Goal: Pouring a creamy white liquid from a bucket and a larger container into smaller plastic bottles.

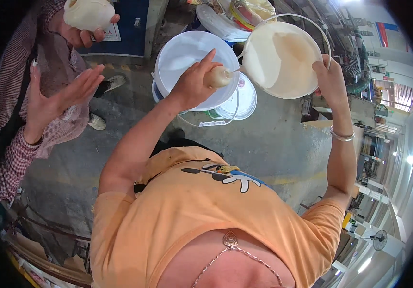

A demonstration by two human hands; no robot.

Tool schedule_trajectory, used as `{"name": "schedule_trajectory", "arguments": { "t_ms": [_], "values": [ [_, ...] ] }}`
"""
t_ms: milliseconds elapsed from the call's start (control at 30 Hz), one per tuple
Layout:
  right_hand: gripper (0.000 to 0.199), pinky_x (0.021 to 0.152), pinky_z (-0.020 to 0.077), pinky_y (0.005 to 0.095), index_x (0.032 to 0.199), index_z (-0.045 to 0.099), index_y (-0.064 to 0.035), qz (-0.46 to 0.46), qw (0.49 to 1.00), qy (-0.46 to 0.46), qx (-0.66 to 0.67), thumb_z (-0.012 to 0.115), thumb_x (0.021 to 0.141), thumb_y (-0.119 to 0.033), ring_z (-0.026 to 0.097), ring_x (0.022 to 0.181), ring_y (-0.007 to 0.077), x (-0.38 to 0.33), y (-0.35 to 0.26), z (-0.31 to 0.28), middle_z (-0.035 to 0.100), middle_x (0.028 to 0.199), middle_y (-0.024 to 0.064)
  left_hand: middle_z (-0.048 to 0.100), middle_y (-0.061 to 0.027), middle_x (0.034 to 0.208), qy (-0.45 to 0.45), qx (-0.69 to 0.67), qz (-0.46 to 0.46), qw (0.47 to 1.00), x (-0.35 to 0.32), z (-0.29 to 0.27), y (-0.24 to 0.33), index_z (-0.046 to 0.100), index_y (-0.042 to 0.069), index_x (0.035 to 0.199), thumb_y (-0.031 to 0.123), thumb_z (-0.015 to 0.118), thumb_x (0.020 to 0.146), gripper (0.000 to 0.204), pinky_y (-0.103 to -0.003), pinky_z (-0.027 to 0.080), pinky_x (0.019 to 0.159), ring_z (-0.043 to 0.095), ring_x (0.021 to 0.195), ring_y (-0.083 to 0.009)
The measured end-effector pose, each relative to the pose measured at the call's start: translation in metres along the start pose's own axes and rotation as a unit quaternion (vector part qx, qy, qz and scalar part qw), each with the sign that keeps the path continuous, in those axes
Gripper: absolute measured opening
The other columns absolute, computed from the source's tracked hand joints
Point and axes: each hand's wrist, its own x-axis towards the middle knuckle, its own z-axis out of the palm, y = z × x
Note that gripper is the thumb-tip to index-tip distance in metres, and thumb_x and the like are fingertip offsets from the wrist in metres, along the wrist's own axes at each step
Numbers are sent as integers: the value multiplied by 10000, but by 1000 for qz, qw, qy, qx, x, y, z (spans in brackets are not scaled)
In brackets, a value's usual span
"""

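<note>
My left hand (192, 85) is closed around a small, rounded cream-coloured vessel (218, 77), with its opening turned to the right. It is held over the right side of a large white bucket (172, 50). My right hand (331, 81) grips the right rim of a second, cream-coloured bucket (259, 60) with a wire handle. That bucket is tipped so its inside shows, with a beige patch in it; whether this is liquid or residue I cannot tell. The two buckets are side by side.
At the left stands a co-worker, one hand (67, 93) spread and the other holding a similar cream vessel (88, 13). A white lidded tub (246, 102) sits below the buckets. Behind are bags (216, 24) and a dark blue cabinet (132, 29). Machinery lines the right.
</note>
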Motion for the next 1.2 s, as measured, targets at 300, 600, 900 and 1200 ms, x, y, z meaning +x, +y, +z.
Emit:
{"name": "schedule_trajectory", "arguments": {
  "t_ms": [300, 600, 900, 1200],
  "values": [
    [209, 373, 442, 264, 768, 523, 8, -16, 1000, 3, 2, 483, 858, -177, 516, 423, 110, -3, -1, -1, 532, 588, 43, 593, -107, 1270, 13, 28, 39, 999, -1, 4, -3, 198, 23, 1496, 114, 692, 809, 851, -404, 421, 1040, 535, 1171, -308],
    [209, 370, 444, 271, 768, 520, 8, -17, 1000, 2, -24, 477, 858, -176, 522, 426, 119, -4, -1, -3, 528, 587, 51, 574, -123, 1301, 6, 11, 27, 1000, -1, 2, 0, 187, 43, 1505, 88, 707, 795, 881, -413, 413, 1058, 527, 1209, -303],
    [194, 345, 406, 230, 771, 542, -20, -25, 999, 3, -26, 489, 874, -175, 505, 422, 81, -3, 2, -4, 526, 593, 19, 580, -125, 1291, 9, 7, 37, 999, -1, 5, -3, 199, 39, 1502, 82, 714, 788, 881, -412, 424, 1041, 543, 1187, -309],
    [217, 361, 442, 262, 747, 511, 3, -23, 999, 7, -21, 485, 860, -181, 527, 425, 113, -3, 0, -5, 539, 587, 48, 580, -136, 1306, 9, 4, 38, 999, -1, 8, -9, 190, 59, 1513, 66, 729, 762, 925, -416, 425, 1054, 550, 1211, -310]
  ]
}}
